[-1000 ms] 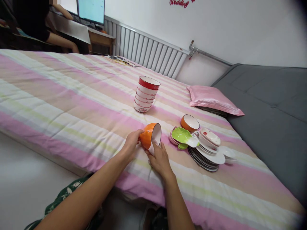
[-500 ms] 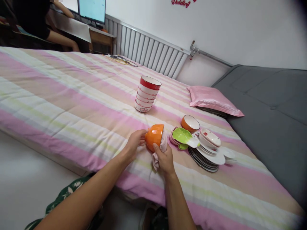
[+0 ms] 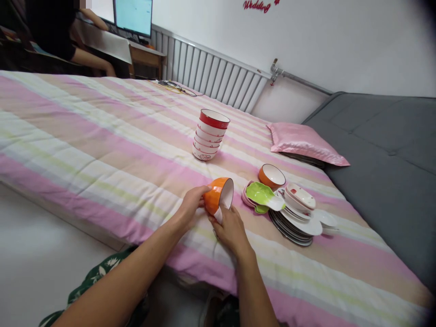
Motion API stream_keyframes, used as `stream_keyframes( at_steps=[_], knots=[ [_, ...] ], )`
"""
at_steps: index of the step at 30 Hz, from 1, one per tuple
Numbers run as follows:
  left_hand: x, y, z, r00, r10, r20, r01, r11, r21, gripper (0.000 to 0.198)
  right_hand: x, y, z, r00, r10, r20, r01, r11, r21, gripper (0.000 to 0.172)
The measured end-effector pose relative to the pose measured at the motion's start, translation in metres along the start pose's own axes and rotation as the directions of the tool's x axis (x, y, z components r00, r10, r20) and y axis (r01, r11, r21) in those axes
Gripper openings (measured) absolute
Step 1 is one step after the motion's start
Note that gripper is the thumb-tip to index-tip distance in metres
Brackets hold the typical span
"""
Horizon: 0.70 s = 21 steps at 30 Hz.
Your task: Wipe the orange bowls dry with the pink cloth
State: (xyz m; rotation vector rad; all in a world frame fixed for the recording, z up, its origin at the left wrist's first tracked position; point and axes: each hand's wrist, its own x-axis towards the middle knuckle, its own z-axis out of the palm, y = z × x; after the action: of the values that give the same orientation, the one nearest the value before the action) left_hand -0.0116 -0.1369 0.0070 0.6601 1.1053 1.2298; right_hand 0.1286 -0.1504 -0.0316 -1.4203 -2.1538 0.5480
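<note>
An orange bowl (image 3: 214, 195) with a white inside is tilted on its side above the bed, its mouth turned right. My left hand (image 3: 192, 204) grips it from the left, fingers around its base. At the bowl's lower rim is my right hand (image 3: 231, 227), closed on a pale cloth (image 3: 218, 217), mostly hidden, with the fingers reaching into the mouth. Just right of my hands lie green leaf-shaped dishes (image 3: 260, 193) on pink ones. A second orange bowl (image 3: 271, 176) stands upright behind them.
A tall stack of red-and-white bowls (image 3: 210, 136) stands farther back. Stacked plates (image 3: 293, 231) with small dishes on top lie at the right. Beyond are a pink pillow (image 3: 306, 143), grey headboard (image 3: 384, 150) and cables (image 3: 175, 86). A person (image 3: 51, 32) sits at a desk, far left.
The orange bowl has turned so more of its white inside shows. My right hand and the cloth have moved from the outer rim down to its lower edge, fingers now inside.
</note>
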Motion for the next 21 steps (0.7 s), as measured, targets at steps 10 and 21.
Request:
stream_keyframes(
  at_steps=[10,21],
  knots=[
    [0.004,-0.002,0.0,0.997,-0.021,-0.075,0.025,0.998,0.057,0.028,0.0,0.009,0.002,0.992,0.089,-0.093,-0.065,0.971,0.228,0.046],
    [-0.002,0.0,0.002,0.995,-0.098,0.014,0.097,0.993,0.065,0.039,0.002,0.008,0.009,0.924,0.314,-0.218,-0.083,0.721,0.688,0.036]
  ],
)
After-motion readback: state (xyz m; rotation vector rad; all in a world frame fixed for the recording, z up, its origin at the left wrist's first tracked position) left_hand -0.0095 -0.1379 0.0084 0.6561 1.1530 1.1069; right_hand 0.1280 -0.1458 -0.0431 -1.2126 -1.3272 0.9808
